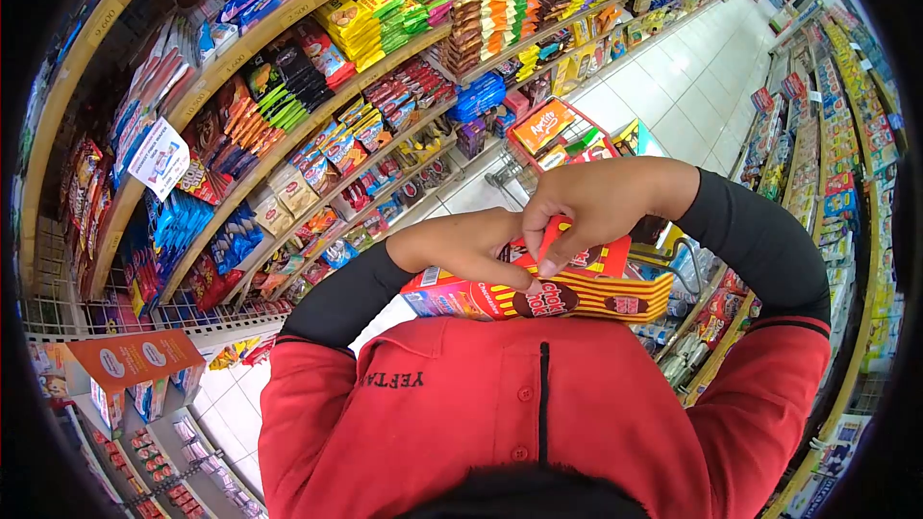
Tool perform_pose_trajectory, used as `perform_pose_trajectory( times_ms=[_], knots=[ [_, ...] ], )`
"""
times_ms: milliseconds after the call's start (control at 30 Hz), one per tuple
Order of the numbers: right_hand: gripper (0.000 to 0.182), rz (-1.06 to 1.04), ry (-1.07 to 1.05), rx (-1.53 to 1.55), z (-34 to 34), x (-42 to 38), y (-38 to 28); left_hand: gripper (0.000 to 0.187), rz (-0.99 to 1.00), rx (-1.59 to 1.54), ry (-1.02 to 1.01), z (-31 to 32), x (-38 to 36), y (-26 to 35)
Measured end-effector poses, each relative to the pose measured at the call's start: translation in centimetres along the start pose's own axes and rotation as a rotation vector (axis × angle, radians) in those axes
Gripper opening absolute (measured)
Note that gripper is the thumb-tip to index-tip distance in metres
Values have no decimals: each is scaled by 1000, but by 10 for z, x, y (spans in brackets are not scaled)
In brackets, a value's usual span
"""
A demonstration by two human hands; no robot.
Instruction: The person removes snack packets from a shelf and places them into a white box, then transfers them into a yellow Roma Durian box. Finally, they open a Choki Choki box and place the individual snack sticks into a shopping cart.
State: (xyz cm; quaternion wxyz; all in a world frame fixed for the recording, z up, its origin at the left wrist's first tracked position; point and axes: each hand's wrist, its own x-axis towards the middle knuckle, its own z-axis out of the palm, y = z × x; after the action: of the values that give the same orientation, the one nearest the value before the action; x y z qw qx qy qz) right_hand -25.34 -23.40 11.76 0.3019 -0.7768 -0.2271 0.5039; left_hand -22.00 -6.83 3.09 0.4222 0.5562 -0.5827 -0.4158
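Note:
A red and yellow striped Choki Choki cardboard box (623, 304) is held close against the red shirt. My left hand (468, 245) grips its left part, with the thumb lying along the upper edge and the other fingers mostly hidden. From above, my right hand (606, 204) bends over the box with its fingers closed on a red cardboard flap (556, 228). What lies inside the box cannot be made out.
Beyond my hands is a cart (505, 173) carrying a red Apetito box (546, 127) and other packages. Curved shelves of snack packets (361, 24) rise on the left, with more shelving (841, 183) on the right. A white-tiled aisle (663, 77) runs between. An orange display box (135, 365) stands lower left.

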Motion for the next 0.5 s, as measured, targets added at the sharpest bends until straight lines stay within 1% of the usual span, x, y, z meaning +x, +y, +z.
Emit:
perform_pose_trajectory(
  times_ms=[33,100,267,333,367,433,500],
  knots=[
    [20,0,-2,0,2,1,6,34,-33,12,0,0,-1,2],
    [18,-126,86,-1,6,2,15,35,-27,15,13,1,0,2],
    [18,-145,58,-7,6,1,14,37,-38,-6,5,0,0,5],
    [18,-164,55,-9,6,2,16,44,-156,153,-128,-4,1,7],
    [19,-182,47,-1,6,3,18,44,-156,153,-129,-2,0,2],
    [19,-200,38,8,6,4,20,43,-19,92,-15,6,0,-12],
    [20,-223,11,59,5,5,19,44,14,72,3,8,0,-15]
  ],
)
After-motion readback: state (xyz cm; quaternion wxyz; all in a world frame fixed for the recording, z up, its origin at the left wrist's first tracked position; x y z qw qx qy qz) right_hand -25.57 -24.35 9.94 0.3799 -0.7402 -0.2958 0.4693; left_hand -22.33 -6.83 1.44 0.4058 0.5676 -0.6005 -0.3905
